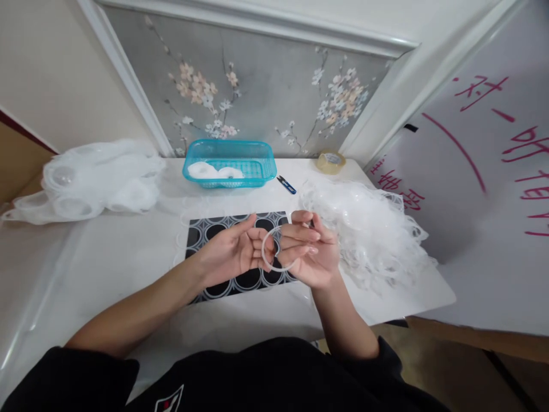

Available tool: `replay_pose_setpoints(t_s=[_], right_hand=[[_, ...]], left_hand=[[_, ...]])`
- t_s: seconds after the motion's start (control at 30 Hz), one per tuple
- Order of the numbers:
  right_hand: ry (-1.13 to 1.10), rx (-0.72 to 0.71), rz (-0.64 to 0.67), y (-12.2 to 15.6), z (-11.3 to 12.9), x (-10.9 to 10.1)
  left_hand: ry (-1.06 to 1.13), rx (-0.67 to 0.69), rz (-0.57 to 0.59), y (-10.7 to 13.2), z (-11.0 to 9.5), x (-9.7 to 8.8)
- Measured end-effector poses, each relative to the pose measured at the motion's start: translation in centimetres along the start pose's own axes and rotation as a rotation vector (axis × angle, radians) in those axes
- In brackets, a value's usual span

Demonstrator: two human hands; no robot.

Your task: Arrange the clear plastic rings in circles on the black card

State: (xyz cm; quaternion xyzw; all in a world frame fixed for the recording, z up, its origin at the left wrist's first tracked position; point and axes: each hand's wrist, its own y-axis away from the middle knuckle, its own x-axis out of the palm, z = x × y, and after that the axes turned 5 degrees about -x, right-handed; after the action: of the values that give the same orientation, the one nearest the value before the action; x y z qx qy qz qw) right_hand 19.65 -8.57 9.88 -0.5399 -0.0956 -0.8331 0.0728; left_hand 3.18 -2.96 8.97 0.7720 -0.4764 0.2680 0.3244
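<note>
Above the patterned mat (pixel 221 289), a thin whitish plastic ring (pixel 278 269) is held by my right hand (pixel 315 252), whose curled fingers overlap its right side. A small dark bit shows between the upper fingers of that hand, too small to name. My left hand (pixel 238 252) is beside the ring, palm turned inward, thumb raised apart and fingers loosely bent. Its fingertips lie behind the ring's left edge; whether they touch it I cannot make out. The black mat with grey circles lies flat on the white table under both hands.
On the right lies a loose heap of clear plastic rings (pixel 373 229); a whitish bundle of rings (pixel 98 180) lies left. A blue basket (pixel 229 182) with white rolls stands at the back. Thread snips (pixel 286 185) and a tape roll (pixel 331 162) are nearby. A whiteboard (pixel 463 240) borders the right.
</note>
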Motion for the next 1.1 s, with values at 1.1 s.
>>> replay_pose_setpoints(t_s=[1.1], right_hand=[[0.39,-0.237,-0.037,-1.3,-4.5,-2.3]], left_hand=[[-0.32,0.196,-0.494,6.8,2.6,-1.8]])
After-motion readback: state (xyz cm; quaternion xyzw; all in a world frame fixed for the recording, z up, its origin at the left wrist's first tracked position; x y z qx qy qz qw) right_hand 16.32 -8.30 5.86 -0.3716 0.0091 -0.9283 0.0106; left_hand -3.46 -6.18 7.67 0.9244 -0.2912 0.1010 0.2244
